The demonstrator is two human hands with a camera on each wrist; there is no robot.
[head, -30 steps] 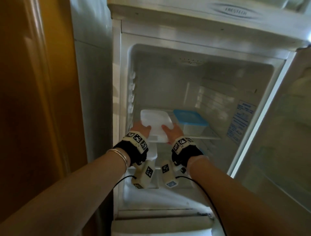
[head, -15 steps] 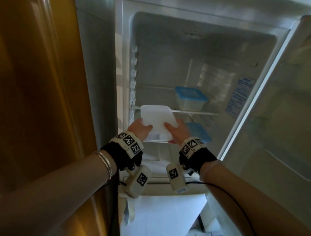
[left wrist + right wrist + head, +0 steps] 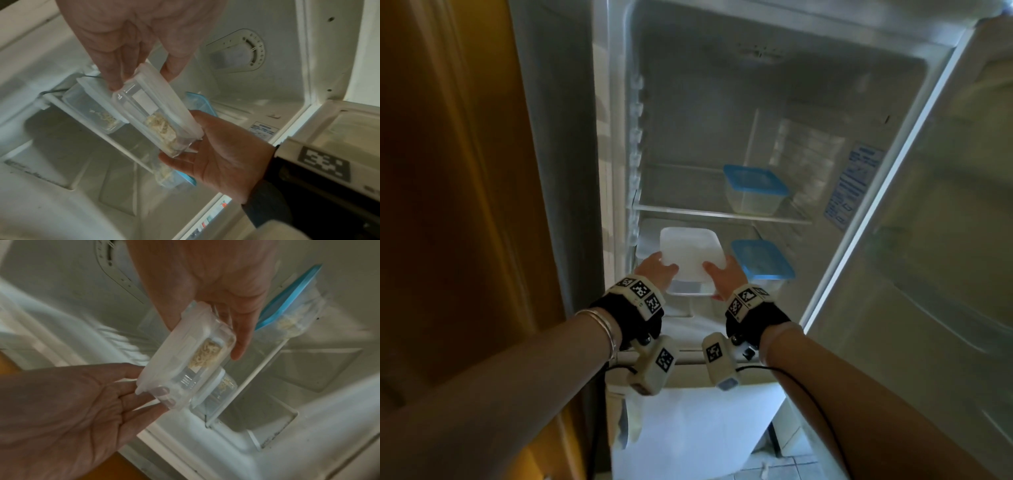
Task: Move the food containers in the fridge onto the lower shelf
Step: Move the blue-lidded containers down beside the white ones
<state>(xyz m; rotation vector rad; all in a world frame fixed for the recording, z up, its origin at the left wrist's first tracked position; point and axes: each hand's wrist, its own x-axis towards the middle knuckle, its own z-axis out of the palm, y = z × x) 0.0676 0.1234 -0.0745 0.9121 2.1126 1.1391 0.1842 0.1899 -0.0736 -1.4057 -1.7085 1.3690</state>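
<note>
Your hands: your left hand [image 3: 656, 272] and right hand [image 3: 722, 279] pinch the white-lidded container [image 3: 690, 255], fingers [image 3: 112, 76] curled on its ends.
Position: level with the lower shelf [image 3: 123, 152], beside a blue-lidded container [image 3: 762, 262].
Room: open upper shelf [image 3: 688, 192] left of another blue-lidded container [image 3: 755, 188].
Change: container now lower.

clear plastic container [image 3: 690, 255], frosted white lid; glossy wooden door [image 3: 448, 171]
</note>
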